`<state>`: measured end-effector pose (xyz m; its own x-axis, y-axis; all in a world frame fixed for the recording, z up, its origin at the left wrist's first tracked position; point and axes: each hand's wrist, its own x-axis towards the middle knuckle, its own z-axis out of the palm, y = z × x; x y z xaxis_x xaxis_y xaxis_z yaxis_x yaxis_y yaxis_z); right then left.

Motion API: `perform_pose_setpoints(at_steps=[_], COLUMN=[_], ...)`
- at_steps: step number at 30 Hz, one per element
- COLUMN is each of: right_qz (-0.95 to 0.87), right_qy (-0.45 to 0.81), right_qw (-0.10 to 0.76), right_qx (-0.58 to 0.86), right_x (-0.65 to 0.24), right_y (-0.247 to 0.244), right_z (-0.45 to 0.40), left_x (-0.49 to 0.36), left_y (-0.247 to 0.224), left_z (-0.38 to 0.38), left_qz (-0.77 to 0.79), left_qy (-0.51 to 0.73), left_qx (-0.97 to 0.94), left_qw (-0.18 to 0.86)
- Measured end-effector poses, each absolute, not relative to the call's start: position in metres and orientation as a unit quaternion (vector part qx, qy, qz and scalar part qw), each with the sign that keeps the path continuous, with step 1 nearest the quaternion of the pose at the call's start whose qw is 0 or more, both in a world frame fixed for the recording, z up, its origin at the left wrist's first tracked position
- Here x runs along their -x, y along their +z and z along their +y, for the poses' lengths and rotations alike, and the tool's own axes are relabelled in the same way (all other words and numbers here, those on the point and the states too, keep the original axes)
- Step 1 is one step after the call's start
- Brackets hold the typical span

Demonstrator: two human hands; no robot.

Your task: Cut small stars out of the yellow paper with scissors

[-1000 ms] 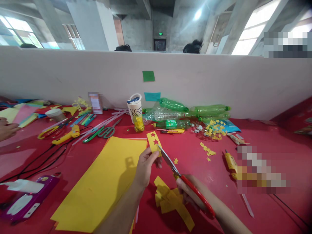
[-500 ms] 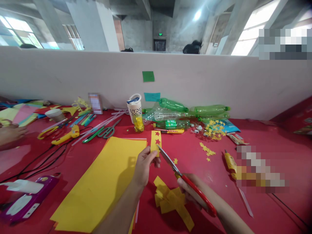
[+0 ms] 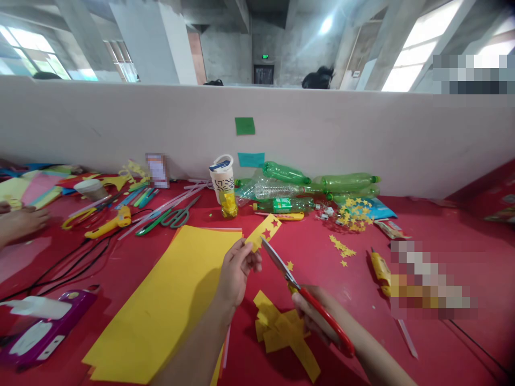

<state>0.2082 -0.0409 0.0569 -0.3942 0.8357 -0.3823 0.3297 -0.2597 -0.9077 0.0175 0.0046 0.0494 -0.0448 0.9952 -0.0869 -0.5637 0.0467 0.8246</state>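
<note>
My left hand (image 3: 237, 267) pinches a yellow paper strip (image 3: 270, 224) at its lower end. Two star-shaped holes show in the strip, which tilts up to the right. Wrapped round the red handles of a pair of scissors (image 3: 286, 276) is my right hand (image 3: 317, 313). The scissor tips meet the strip's lower edge close to the left fingers; the blades look nearly closed. Below the hands lies a loose pile of yellow paper strips (image 3: 285, 332). A small yellow star (image 3: 290, 266) rests on the table beside the blades.
Yellow paper sheets (image 3: 161, 305) lie to the left. Behind are a paper cup (image 3: 223, 179), green plastic bottles (image 3: 285, 205) and grey-green scissors (image 3: 177, 216). Cut stars (image 3: 356, 214) are heaped back right. Glue guns (image 3: 110, 224) lie at both sides. Another person's hand (image 3: 24, 222) is far left.
My left hand has turned the paper strip from upright to a rightward tilt. The scissors have barely moved. The other person's hand at the far left has shifted slightly.
</note>
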Motion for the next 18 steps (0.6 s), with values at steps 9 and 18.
perform_pose_setpoints(at_steps=[9, 18], right_qz=[-0.596, -0.602], right_qy=[0.607, 0.610], right_qw=[0.181, 0.196], right_qx=[0.493, 0.477], right_x=[-0.209, -0.214], right_y=[0.060, 0.049], right_z=[-0.036, -0.039], left_x=[-0.019, -0.014], left_y=[0.047, 0.043], left_z=[0.004, 0.007], left_qz=[0.362, 0.379], left_qy=[0.615, 0.630], left_qx=[-0.319, -0.364], left_qw=[0.623, 0.571])
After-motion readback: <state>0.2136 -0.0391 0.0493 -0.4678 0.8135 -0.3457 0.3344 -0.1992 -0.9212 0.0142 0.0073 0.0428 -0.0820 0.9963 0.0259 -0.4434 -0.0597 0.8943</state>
